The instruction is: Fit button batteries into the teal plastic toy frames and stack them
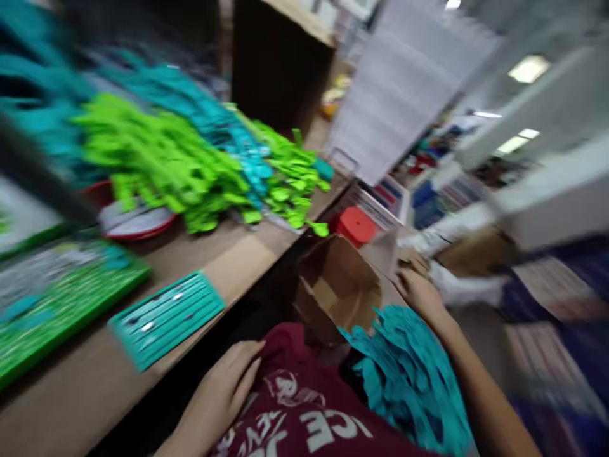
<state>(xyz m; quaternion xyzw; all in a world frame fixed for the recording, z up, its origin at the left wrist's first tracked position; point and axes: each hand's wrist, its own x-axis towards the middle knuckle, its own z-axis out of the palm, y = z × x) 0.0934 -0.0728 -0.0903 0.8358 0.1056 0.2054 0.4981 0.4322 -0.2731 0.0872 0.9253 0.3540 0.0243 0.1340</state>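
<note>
My left hand [228,381] lies against the front of the maroon shirt [304,406], its fingers stretched out and holding nothing that shows. Out to the right reaches my right hand [421,292], close to a crumpled brown piece [413,260]; motion blur hides whether its fingers grip it. Under that forearm, a large bundle of teal strips [409,374] rests beside my lap. An open cardboard box [340,285] stands between my lap and the table edge. On the table, left of my left hand, is a teal ridged tray [166,317] with small dark and shiny bits in it.
Piles of lime-green strips [166,158] and teal strips [190,101] cover the back of the table [247,260]. A green-rimmed tray [71,298] of small parts sits at left, near a red bowl [137,235]. Beyond the box are a red stool [356,226] and a hanging white sheet [394,82].
</note>
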